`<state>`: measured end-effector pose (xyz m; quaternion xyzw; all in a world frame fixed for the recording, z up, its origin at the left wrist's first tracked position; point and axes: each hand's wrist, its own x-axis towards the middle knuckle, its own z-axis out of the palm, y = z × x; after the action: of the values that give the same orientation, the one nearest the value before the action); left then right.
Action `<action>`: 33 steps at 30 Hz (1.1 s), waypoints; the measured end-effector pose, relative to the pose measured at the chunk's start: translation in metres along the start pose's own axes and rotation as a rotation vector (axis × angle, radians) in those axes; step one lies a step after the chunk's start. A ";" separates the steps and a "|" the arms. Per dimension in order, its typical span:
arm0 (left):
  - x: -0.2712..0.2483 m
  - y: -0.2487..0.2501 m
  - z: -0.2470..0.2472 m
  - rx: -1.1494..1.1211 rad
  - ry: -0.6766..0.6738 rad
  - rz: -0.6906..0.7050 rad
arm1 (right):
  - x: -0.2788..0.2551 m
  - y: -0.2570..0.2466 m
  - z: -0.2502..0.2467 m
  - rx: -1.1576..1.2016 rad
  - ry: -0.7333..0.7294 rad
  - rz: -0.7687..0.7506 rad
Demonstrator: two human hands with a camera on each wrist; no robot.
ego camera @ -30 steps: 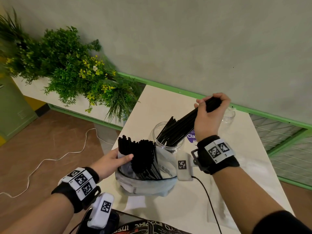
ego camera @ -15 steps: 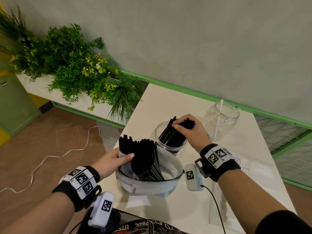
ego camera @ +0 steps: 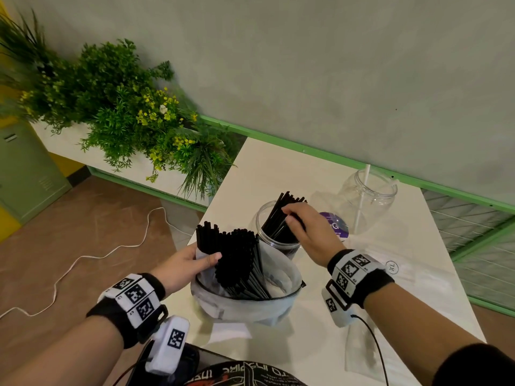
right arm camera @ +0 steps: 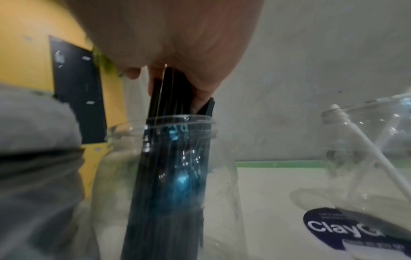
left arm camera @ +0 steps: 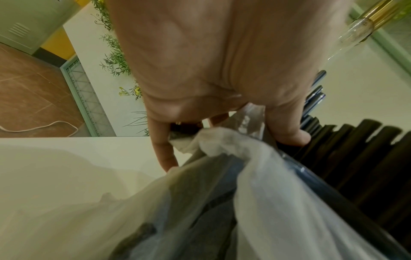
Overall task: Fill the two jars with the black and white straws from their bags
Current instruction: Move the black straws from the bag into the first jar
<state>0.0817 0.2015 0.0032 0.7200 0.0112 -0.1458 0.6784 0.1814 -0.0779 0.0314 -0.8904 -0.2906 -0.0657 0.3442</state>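
Observation:
A clear jar (ego camera: pixel 271 246) stands mid-table with a bundle of black straws (ego camera: pixel 278 218) leaning in it. My right hand (ego camera: pixel 292 218) grips the tops of those straws just above the jar's mouth; the right wrist view shows the fingers (right arm camera: pixel 200 95) wrapped round the bundle (right arm camera: pixel 171 158). My left hand (ego camera: pixel 204 256) pinches the rim of a translucent plastic bag (ego camera: pixel 245 307) in which more black straws (ego camera: pixel 237 254) stand upright. A second clear jar (ego camera: pixel 381 201) at the back right holds one white straw (ego camera: pixel 362 196).
A purple round lid (ego camera: pixel 338 227) lies between the jars. A flat clear plastic bag (ego camera: pixel 404 277) lies on the white table (ego camera: pixel 278 168) to the right. Green plants (ego camera: pixel 125 107) border the table's left, and a white cable (ego camera: pixel 83 257) runs over the floor.
My right hand has brought its bundle of black straws down from a raised slant into the near jar. The left hand has kept hold of the bag.

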 end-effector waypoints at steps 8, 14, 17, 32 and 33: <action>0.002 -0.004 -0.001 -0.012 -0.003 -0.015 | 0.025 0.002 0.004 -0.387 0.138 -0.397; 0.001 -0.003 0.002 -0.033 0.016 -0.009 | 0.044 0.009 -0.002 -0.549 0.147 -0.409; 0.000 -0.001 0.002 -0.048 0.017 -0.014 | 0.039 0.016 0.001 -0.630 0.098 -0.320; 0.002 -0.005 0.000 -0.033 0.056 -0.019 | 0.063 0.019 0.001 -0.466 -0.212 -0.203; 0.002 -0.005 0.000 -0.038 0.056 -0.018 | 0.064 0.019 0.004 -0.473 -0.191 -0.242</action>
<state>0.0822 0.2010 -0.0016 0.7108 0.0396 -0.1314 0.6899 0.2441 -0.0563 0.0377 -0.9069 -0.4026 -0.0880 0.0874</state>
